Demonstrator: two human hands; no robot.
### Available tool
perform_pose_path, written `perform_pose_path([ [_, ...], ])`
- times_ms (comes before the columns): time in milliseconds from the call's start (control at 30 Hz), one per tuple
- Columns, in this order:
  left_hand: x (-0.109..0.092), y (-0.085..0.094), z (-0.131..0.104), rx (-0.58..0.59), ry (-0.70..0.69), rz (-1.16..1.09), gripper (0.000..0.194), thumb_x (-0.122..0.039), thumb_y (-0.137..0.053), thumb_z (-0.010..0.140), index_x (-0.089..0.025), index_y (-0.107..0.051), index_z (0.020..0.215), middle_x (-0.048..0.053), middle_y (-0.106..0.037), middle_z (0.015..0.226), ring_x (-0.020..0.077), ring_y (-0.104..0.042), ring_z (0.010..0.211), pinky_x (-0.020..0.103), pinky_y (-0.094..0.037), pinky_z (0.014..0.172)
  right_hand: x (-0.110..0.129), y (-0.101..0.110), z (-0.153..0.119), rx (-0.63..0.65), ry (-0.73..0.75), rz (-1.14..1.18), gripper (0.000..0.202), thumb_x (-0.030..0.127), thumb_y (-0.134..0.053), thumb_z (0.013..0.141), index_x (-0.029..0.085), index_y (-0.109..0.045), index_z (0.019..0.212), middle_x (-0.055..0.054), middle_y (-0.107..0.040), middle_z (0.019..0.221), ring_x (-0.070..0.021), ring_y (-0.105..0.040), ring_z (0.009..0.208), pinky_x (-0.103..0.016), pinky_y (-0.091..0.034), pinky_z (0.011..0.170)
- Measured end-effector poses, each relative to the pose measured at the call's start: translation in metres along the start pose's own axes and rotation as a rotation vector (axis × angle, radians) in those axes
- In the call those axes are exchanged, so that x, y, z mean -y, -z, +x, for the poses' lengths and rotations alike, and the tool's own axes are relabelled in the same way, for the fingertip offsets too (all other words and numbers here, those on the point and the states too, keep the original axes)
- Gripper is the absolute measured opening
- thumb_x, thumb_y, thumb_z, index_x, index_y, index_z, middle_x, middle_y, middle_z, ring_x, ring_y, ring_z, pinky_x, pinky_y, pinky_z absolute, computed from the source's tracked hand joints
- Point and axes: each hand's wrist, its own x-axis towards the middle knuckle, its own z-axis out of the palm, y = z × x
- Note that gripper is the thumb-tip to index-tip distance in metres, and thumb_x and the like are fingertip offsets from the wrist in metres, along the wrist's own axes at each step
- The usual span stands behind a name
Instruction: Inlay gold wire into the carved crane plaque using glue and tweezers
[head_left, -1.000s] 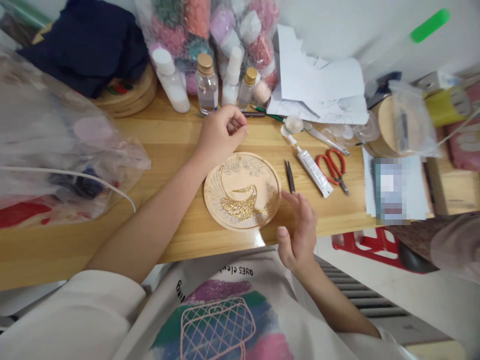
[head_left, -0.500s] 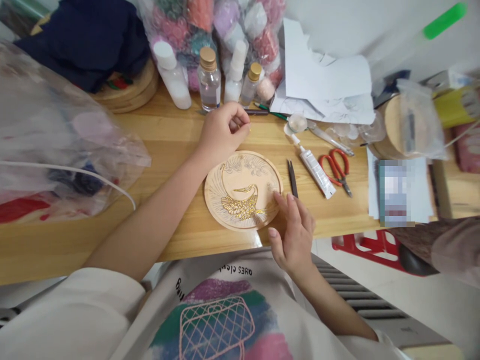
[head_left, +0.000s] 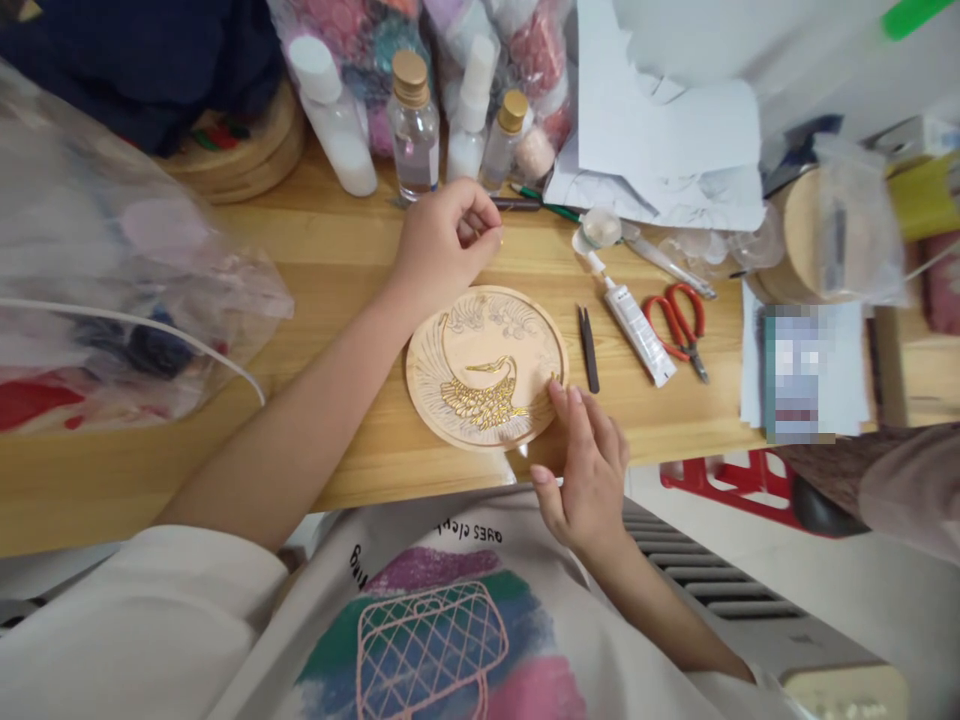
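A round wooden plaque lies flat on the table. It bears a drawn pattern and a crane outlined in gold wire. Just past its far edge, my left hand is closed in a pinch; a tiny gold speck shows at the fingertips, too small to name. My right hand has its fingers apart, and the index fingertip rests at the plaque's right rim beside a small gold bit. Black tweezers lie to the right of the plaque. Beyond them are a white glue tube and red-handled pliers.
Several bottles stand at the back before bags of colourful material. White papers lean against the wall. At left sits a clear plastic bag with a white cable across it. A round wooden box is at right.
The view has shifted a little, so the table's items sit slightly higher. My right hand has drawn down slightly, baring the tweezers' lower end. My left hand keeps its pinch.
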Motion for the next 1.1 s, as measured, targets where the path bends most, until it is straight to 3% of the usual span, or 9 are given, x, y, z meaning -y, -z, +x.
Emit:
perform_pose_path([
  [133,0.006,0.000,0.003,0.011,-0.031,-0.067,0.020,-0.013,-0.070,0.077,-0.026,-0.055,0.073,-0.004,-0.062,0.070,0.0119,-0.054,0.064,0.028,-0.046,0.061,-0.003,0.000,-0.002,-0.016,0.021,0.086,0.071,0.051,-0.031,0.100,0.014,-0.015,0.159,-0.015,-0.055,0.144,-0.0292,-0.042,0.139,-0.045,-0.037,0.107],
  [267,0.008,0.000,0.004,0.020,-0.050,-0.109,0.022,-0.012,-0.071,0.076,-0.027,-0.055,0.073,-0.005,-0.061,0.068,0.0116,-0.053,0.063,0.029,-0.043,0.060,-0.003,-0.001,-0.004,-0.073,0.059,0.121,0.069,0.051,-0.029,0.101,0.014,-0.019,0.158,-0.013,-0.061,0.136,-0.0297,-0.043,0.138,-0.046,-0.039,0.106],
  [700,-0.001,-0.002,0.005,-0.022,0.013,-0.085,0.030,0.004,-0.065,0.072,-0.023,-0.054,0.068,-0.006,-0.059,0.064,0.0075,-0.053,0.058,0.024,-0.043,0.057,-0.001,0.003,-0.002,-0.025,0.097,0.095,0.067,0.048,-0.031,0.101,0.014,-0.018,0.158,-0.011,-0.065,0.133,-0.0299,-0.047,0.132,-0.045,-0.037,0.104],
  [1100,-0.008,-0.001,0.003,-0.010,0.005,-0.020,0.028,0.004,-0.062,0.075,-0.021,-0.051,0.070,-0.004,-0.059,0.068,0.0064,-0.053,0.060,0.023,-0.043,0.060,-0.006,-0.003,-0.008,-0.063,0.160,0.162,0.065,0.045,-0.036,0.101,0.014,-0.024,0.157,-0.012,-0.066,0.130,-0.0279,-0.049,0.132,-0.044,-0.042,0.102],
])
